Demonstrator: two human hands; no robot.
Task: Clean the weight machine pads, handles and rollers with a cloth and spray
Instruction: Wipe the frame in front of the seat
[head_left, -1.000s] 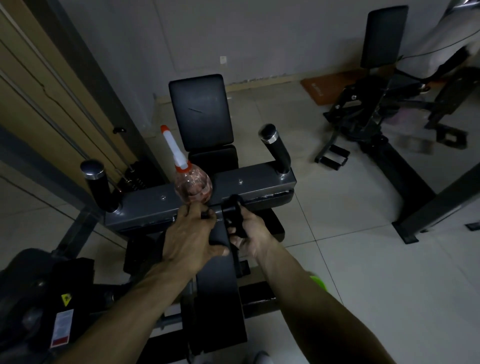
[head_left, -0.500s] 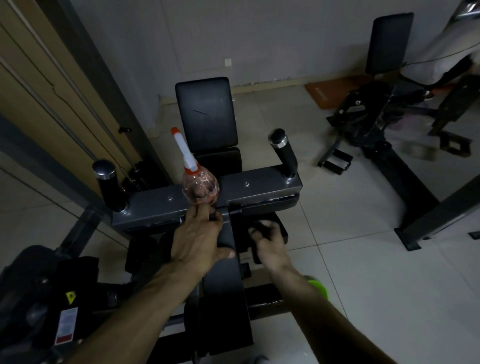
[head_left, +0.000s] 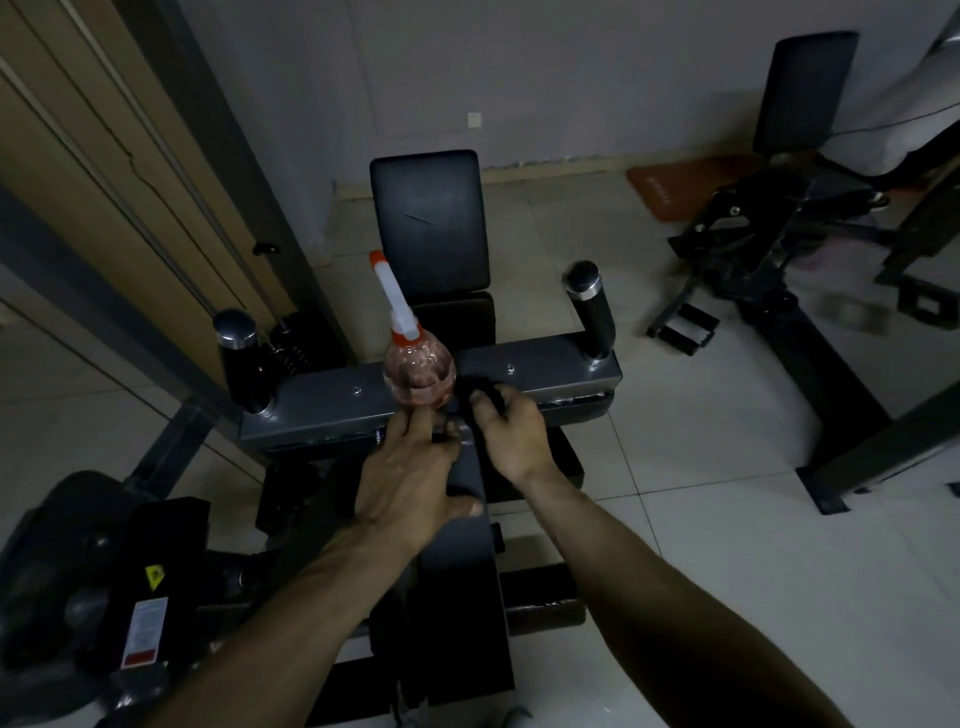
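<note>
Pink-tinted clear spray bottle (head_left: 418, 376), white nozzle with orange tip and collar. Black cloth (head_left: 480, 397) against the grey steel crossbar (head_left: 550, 370). Black back pad (head_left: 430, 223) behind, black handles (head_left: 592, 312) capped in chrome. Pale grey floor tiles (head_left: 727, 519), orange-brown mat (head_left: 670, 192), yellow warning sticker (head_left: 154, 576) down left.

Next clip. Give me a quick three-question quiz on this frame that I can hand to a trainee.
1. True or false: the spray bottle lies on its side on the floor.
2. What does the right hand grip? A) a dark cloth B) a brush C) a weight plate
3. How many upright chrome-capped handles stand on the grey crossbar?

Key:
1. False: it stands upright on the crossbar.
2. A.
3. Two, one at each end.
</note>
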